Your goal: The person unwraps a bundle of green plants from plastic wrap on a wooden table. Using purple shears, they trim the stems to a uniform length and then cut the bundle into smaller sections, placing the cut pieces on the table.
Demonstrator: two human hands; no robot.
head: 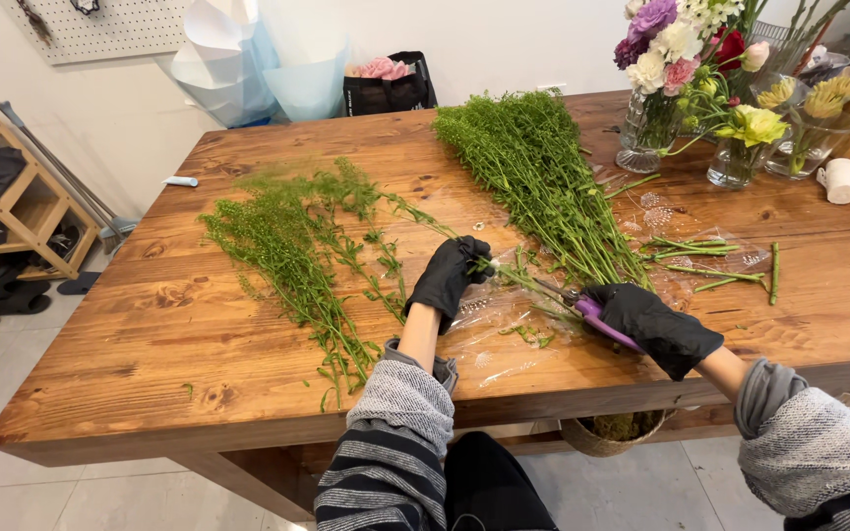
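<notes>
Tabletop (199,324): broad brown wood, its near edge running just under both wrists; bare wood lies left of the left hand and beyond the sorted greenery.
Big bundle (533,167): a dense sheaf of fine green stems, its leafy tops far beyond the hands — the stem ends fan down between them.
Sorted stems (297,246): looser feathery green sprigs spread flat, just left of the left hand and well apart from the right.
Clear wrap (504,324): crinkled transparent film lying under the stem ends, between and below both hands.
Vases of flowers (671,69): glass vases with purple, white, pink and yellow blooms, far beyond the right hand near the tabletop's back right corner.
Left hand (450,275): black-gloved, fingers curled, pinching one thin green stem (518,280) that runs rightward toward the other hand.
Right hand (653,324): black-gloved, closed round the purple-handled shears (597,317), blades pointing left at that stem.
Cut pieces (710,261): short green stem offcuts scattered just beyond the right hand.
Basket (612,433): woven, partly hidden below the near edge, under the right wrist.
</notes>
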